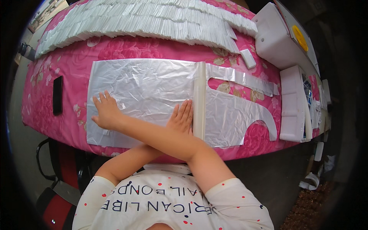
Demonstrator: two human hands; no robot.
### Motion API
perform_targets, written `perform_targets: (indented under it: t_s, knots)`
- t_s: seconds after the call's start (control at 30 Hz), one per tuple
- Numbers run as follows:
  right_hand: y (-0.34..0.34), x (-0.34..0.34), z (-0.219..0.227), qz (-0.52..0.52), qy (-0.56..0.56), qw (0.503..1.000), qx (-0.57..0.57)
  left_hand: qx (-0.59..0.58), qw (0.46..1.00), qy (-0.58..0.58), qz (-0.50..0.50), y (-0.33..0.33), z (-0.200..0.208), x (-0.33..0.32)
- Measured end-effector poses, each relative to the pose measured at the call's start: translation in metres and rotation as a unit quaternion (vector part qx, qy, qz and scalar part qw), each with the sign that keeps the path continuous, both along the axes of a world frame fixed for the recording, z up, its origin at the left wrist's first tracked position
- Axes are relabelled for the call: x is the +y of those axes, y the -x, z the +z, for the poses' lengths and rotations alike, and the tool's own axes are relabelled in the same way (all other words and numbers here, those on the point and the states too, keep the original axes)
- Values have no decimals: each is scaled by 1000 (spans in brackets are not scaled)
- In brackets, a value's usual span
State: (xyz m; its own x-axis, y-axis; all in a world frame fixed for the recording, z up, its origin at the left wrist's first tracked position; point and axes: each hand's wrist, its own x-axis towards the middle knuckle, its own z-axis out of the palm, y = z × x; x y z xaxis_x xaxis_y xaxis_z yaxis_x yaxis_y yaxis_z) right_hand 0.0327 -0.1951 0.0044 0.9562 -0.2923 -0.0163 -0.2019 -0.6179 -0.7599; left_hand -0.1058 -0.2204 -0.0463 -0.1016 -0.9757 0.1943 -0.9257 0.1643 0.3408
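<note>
A thin, translucent plastic apron (145, 80) lies spread out, with curved cut-outs and a long strap at its right end. Across it runs a pale, narrow bar or strip (199, 100); I cannot tell which. My forearms cross, the right over the left. My right hand (106, 111) is open, fingers spread on the left part of the plastic. Flat beside the strip's left edge rests my left hand (181, 118), its fingers stretched out and close together. Part of the left hand and wrist is hidden under the right forearm.
Long rows of folded white plastic packets (142, 21) fill the table's far side. A small white block (248, 58) lies near them. White foam boxes (293, 103) stand at right, a black phone-like slab (57, 95) at left, on the pink flowered cloth (73, 115). Red-black chairs (63, 165) are lower left.
</note>
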Motion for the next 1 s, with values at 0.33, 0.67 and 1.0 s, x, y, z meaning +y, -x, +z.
perform_targets:
  t_s: [0.33,0.67,1.0]
  knots:
    - [250,-89,51,-127,111,970,-177,443,890,-50,96,-62,61,-39]
    - [317,-132,15,-50,210,976,-17,826,489,-170,223,-60,46,-119]
    - [230,-110,8,73,257,963,-19,635,750,-22,181,-133,78,-45]
